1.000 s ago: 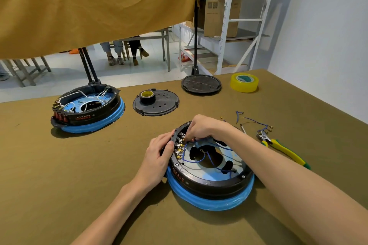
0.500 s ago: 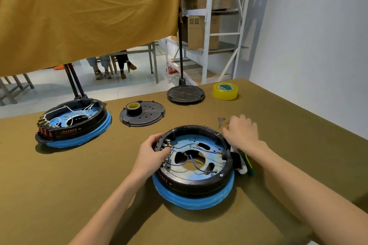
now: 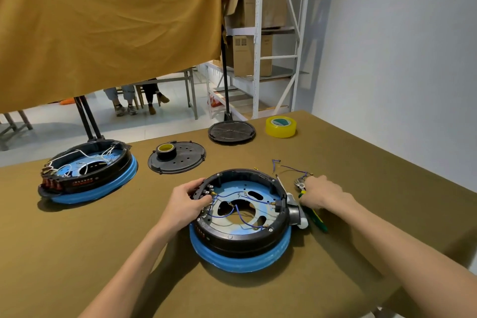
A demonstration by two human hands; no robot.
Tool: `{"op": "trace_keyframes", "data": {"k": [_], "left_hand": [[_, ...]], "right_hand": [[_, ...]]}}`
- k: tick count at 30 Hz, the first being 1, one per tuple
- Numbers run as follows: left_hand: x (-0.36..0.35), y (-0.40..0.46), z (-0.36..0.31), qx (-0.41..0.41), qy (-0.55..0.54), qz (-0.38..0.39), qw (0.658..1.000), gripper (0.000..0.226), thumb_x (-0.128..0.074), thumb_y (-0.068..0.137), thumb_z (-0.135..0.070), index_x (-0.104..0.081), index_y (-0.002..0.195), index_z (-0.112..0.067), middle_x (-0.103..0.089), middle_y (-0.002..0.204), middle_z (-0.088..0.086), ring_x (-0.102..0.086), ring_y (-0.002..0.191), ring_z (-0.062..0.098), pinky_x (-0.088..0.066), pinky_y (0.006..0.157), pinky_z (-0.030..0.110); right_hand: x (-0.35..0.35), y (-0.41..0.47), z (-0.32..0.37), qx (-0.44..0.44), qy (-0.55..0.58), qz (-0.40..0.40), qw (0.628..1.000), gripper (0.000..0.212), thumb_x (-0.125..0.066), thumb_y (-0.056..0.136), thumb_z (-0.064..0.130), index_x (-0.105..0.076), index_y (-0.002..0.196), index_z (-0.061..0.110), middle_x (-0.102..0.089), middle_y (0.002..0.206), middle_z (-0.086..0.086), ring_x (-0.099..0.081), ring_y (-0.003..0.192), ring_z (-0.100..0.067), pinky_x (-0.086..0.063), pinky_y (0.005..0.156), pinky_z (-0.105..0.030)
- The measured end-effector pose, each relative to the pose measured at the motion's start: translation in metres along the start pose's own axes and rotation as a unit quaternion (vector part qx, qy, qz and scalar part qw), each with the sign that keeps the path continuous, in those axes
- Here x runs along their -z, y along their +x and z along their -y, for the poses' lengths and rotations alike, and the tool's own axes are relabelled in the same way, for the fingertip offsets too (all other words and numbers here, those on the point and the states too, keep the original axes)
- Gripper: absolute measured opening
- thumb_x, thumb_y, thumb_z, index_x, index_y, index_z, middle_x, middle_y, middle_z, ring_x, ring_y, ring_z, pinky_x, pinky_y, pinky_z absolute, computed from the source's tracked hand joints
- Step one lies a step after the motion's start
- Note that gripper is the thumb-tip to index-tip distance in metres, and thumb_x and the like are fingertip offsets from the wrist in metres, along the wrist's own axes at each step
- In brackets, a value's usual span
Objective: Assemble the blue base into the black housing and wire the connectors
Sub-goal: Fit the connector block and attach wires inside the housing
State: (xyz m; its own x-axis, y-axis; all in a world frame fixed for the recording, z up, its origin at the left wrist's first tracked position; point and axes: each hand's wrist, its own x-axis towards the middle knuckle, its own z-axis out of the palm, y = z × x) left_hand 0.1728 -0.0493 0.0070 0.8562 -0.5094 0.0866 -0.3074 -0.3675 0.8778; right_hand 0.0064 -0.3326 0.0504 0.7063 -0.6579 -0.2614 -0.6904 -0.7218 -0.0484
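**Wiring step: right hand at pliers, left hand steadying the unit**

Near unit: black housing [image 3: 240, 236] already seated on the blue base [image 3: 240, 258], directly between the two hands. Left hand [image 3: 187, 201] curled over the housing's left rim, thumb and fingers pinched at the connector row [image 3: 208, 195]; can't tell if it pinches a terminal. Right hand [image 3: 322, 195] just right of the housing, palm down, fingers curled onto the pliers [image 3: 313, 212]; full grip not confirmed, the hand hides it.

Risks, my read:
- Blue wires [image 3: 240, 212] lie slack across the base openings; dragging the pliers in could snag one and pull a terminal off.
- Left hand shifts, housing rotates, terminals misalign.
- Spare leads [image 3: 294, 169] just beyond the right hand are easily swept away.

Counts, near to far:
- Base-and-housing units: 2; second unit [image 3: 87, 173] well left of the left hand, white wires.
- Pliers: 1.
- Loose black cover discs: 2 [image 3: 178, 160] [image 3: 231, 131].
- Tape rolls: 2; black one [image 3: 165, 150] on the nearer disc, yellow one [image 3: 280, 126] far beyond the right hand.
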Motion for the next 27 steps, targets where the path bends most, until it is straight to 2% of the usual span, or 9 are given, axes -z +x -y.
{"op": "trace_keyframes", "data": {"k": [4, 7, 10, 13, 17, 19, 22, 25, 27], "left_hand": [[0.001, 0.000, 0.000, -0.001, -0.009, 0.011, 1.000, 0.062, -0.077, 0.089, -0.017, -0.055, 0.147, -0.021, -0.064, 0.108, -0.019, -0.063, 0.078, -0.021, -0.047, 0.056, 0.002], [0.005, 0.001, -0.001, -0.003, -0.008, 0.020, 1.000, 0.061, -0.078, 0.089, -0.020, -0.056, 0.146, -0.024, -0.061, 0.105, -0.022, -0.064, 0.083, -0.018, -0.048, 0.058, 0.003], [0.011, 0.001, -0.001, -0.013, -0.005, 0.032, 0.999, 0.058, -0.079, 0.089, -0.024, -0.058, 0.142, -0.029, -0.064, 0.112, -0.017, -0.062, 0.102, -0.006, -0.048, 0.072, 0.010], [0.016, 0.002, 0.000, -0.017, -0.001, 0.051, 0.999, 0.054, -0.078, 0.090, -0.025, -0.060, 0.139, -0.031, -0.065, 0.114, -0.018, -0.061, 0.108, -0.003, -0.047, 0.076, 0.011], [0.023, 0.005, 0.002, -0.026, 0.014, 0.076, 0.997, 0.054, -0.078, 0.090, -0.028, -0.060, 0.140, -0.033, -0.065, 0.122, -0.016, -0.057, 0.108, -0.008, -0.045, 0.082, 0.011], [0.026, 0.006, 0.004, -0.028, 0.014, 0.083, 0.996, 0.055, -0.078, 0.090, -0.028, -0.060, 0.141, -0.032, -0.065, 0.130, -0.011, -0.059, 0.115, 0.000, -0.049, 0.096, 0.024], [0.028, 0.008, 0.006, -0.033, 0.014, 0.091, 0.995, 0.054, -0.078, 0.090, -0.027, -0.060, 0.141, -0.033, -0.065, 0.128, -0.012, -0.060, 0.120, 0.005, -0.047, 0.107, 0.033], [0.027, 0.011, 0.011, -0.038, 0.004, 0.092, 0.995, 0.052, -0.078, 0.090, -0.026, -0.061, 0.138, -0.035, -0.064, 0.120, -0.019, -0.057, 0.110, -0.008, -0.047, 0.096, 0.021], [0.025, 0.013, 0.015, -0.036, -0.007, 0.088, 0.995, 0.050, -0.078, 0.090, -0.025, -0.062, 0.136, -0.036, -0.064, 0.116, -0.023, -0.060, 0.109, -0.007, -0.046, 0.084, 0.009]], "right_hand": [[-0.002, -0.015, 0.007, 0.031, -0.036, -0.161, 0.986, 0.027, -0.046, 0.101, 0.034, -0.050, 0.111, 0.010, -0.047, 0.116, -0.014, -0.057, 0.102, -0.034, -0.047, 0.086, -0.045], [0.018, -0.024, 0.019, 0.119, 0.121, -0.198, 0.966, 0.030, -0.038, 0.103, 0.036, -0.049, 0.091, 0.011, -0.049, 0.097, -0.010, -0.054, 0.080, -0.026, -0.045, 0.073, -0.040], [0.051, -0.029, 0.040, 0.173, 0.356, -0.062, 0.916, 0.029, -0.044, 0.103, 0.032, -0.050, 0.083, 0.012, -0.056, 0.082, -0.012, -0.053, 0.072, -0.025, -0.048, 0.073, -0.043], [0.068, -0.026, 0.059, 0.150, 0.526, 0.228, 0.805, 0.036, -0.048, 0.102, 0.036, -0.064, 0.105, 0.004, -0.068, 0.103, -0.019, -0.069, 0.092, -0.029, -0.056, 0.093, -0.050], [0.062, -0.016, 0.077, 0.151, 0.521, 0.437, 0.718, 0.046, -0.048, 0.099, 0.038, -0.061, 0.123, 0.001, -0.064, 0.126, -0.023, -0.062, 0.116, -0.037, -0.049, 0.099, -0.058], [0.060, -0.012, 0.087, 0.161, 0.475, 0.443, 0.743, 0.038, -0.057, 0.096, 0.036, -0.062, 0.114, 0.002, -0.065, 0.125, -0.022, -0.062, 0.114, -0.036, -0.050, 0.100, -0.055], [0.062, -0.007, 0.102, 0.169, 0.336, 0.358, 0.855, 0.029, -0.068, 0.094, 0.023, -0.065, 0.111, 0.000, -0.072, 0.115, -0.019, -0.067, 0.096, -0.026, -0.055, 0.091, -0.039], [0.064, -0.009, 0.117, 0.180, 0.212, 0.301, 0.912, 0.018, -0.067, 0.095, 0.014, -0.070, 0.104, -0.001, -0.078, 0.090, -0.010, -0.073, 0.075, -0.017, -0.058, 0.067, -0.028], [0.063, -0.011, 0.127, 0.172, 0.173, 0.300, 0.922, 0.015, -0.067, 0.095, 0.014, -0.070, 0.101, 0.001, -0.078, 0.089, -0.009, -0.075, 0.080, -0.019, -0.061, 0.072, -0.031]]}}
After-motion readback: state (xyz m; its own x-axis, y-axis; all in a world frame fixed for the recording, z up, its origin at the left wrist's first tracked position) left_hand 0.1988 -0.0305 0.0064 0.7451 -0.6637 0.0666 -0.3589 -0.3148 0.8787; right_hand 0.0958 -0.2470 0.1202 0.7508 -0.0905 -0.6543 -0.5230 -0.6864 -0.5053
